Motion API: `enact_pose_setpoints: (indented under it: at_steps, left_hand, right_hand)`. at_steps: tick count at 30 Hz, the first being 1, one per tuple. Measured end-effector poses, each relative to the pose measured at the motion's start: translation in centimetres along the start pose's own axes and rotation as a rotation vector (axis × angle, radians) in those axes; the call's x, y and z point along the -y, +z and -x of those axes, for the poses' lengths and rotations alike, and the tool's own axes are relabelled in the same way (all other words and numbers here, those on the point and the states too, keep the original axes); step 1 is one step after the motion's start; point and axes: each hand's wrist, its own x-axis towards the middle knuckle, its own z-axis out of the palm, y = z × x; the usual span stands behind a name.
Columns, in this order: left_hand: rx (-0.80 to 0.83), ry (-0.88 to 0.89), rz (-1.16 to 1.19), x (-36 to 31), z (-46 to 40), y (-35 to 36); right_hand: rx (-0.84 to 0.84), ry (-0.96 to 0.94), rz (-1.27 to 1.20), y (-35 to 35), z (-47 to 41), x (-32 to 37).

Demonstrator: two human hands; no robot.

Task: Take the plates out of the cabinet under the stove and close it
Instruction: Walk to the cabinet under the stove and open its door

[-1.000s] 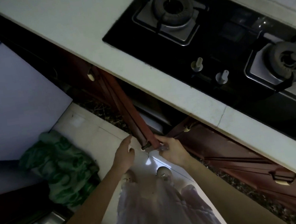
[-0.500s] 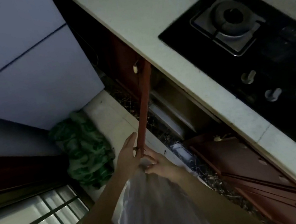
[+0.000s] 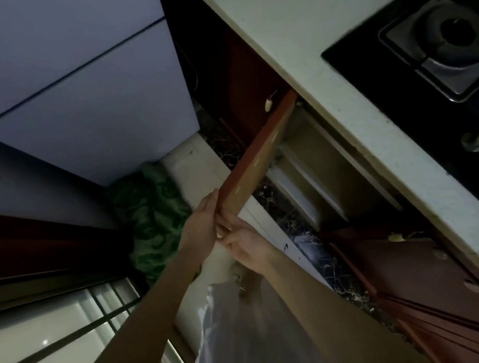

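Note:
The reddish-brown cabinet door (image 3: 261,150) under the stove (image 3: 446,57) stands swung out toward me, seen almost edge-on. My left hand (image 3: 204,224) rests flat against its outer face at the lower corner. My right hand (image 3: 244,239) grips the same corner from the inner side, fingers curled on the edge. Behind the door the cabinet opening (image 3: 321,175) shows pale shelves or rails. No plates can be made out in the dim interior.
A white countertop (image 3: 321,54) runs diagonally above the cabinets. A closed cabinet door (image 3: 425,271) sits to the right of the opening. A green patterned cloth (image 3: 150,216) lies on the floor at the left, beside a pale appliance front (image 3: 81,111).
The door has swung further open to the left, both hands staying on its lower corner. My view has shifted left, so only one burner shows now.

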Motion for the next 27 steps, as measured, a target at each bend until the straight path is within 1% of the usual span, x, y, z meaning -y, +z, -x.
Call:
enact_pose_setpoints:
  at_steps: [3, 8, 14, 17, 22, 25, 27]
  left_hand:
    - [0.037, 0.028, -0.020, 1.1, -0.9, -1.7]
    - [0.081, 0.021, -0.033, 2.5, -2.6, -4.2]
    - [0.098, -0.007, -0.089, 3.7, -4.4, -6.1]
    - [0.104, -0.005, -0.073, 4.1, -5.1, -6.9]
    - [0.132, -0.005, -0.104, 4.3, -5.7, -7.6]
    - [0.138, -0.017, -0.063, 3.9, -5.4, -7.3]
    - [0.116, -0.023, -0.079, 3.8, -5.2, -7.0]
  right_hand:
    - [-0.008, -0.015, -0.040, 1.2, -1.3, 0.8]
    - [-0.052, -0.027, -0.127, 3.8, -3.1, 2.2]
    - [-0.135, -0.026, -0.122, 6.4, -5.1, 3.1]
    - [-0.158, -0.026, -0.107, 7.0, -5.9, 3.3]
    - [-0.183, -0.024, -0.014, 7.5, -5.7, 4.4]
    - [-0.257, -0.046, -0.005, 6.6, -4.3, 5.3]
    - [-0.292, -0.059, -0.014, 5.6, -3.2, 5.7]
